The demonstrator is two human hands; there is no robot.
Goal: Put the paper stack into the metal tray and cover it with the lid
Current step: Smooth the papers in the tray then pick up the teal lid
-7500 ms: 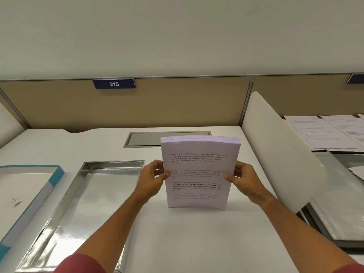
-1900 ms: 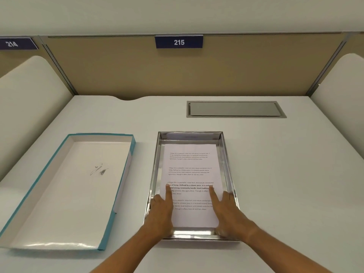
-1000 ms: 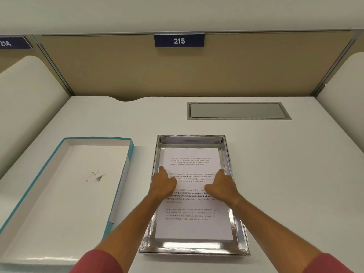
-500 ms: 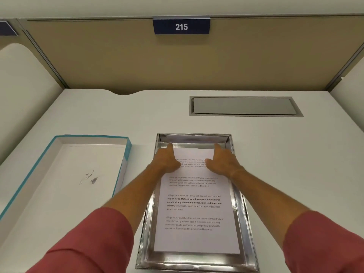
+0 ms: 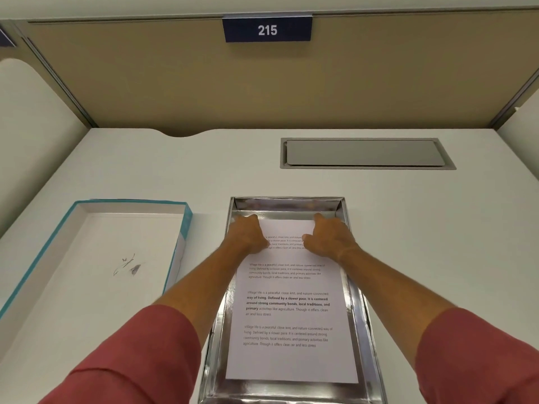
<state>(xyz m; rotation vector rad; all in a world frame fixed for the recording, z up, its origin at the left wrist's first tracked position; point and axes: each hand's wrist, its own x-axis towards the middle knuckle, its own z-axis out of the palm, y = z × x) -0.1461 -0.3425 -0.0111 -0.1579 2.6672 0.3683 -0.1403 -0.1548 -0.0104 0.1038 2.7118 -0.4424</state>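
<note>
I see the paper stack (image 5: 288, 310) lying flat inside the metal tray (image 5: 361, 316), printed side up, its near edge short of the tray's near wall. The tray's near end runs out of the bottom of the view. My left hand (image 5: 248, 233) and right hand (image 5: 328, 236) rest palm-down on the far end of the stack, fingers stretched flat and gripping nothing, their tips at the paper's far edge; they cover part of the top paragraph. I cannot tell how thick the stack is from this angle. The lid (image 5: 96, 258), teal-edged and lying inside-up, sits on the desk (image 5: 437, 243) just left of the tray, its near corner cut off at the left border.
</note>
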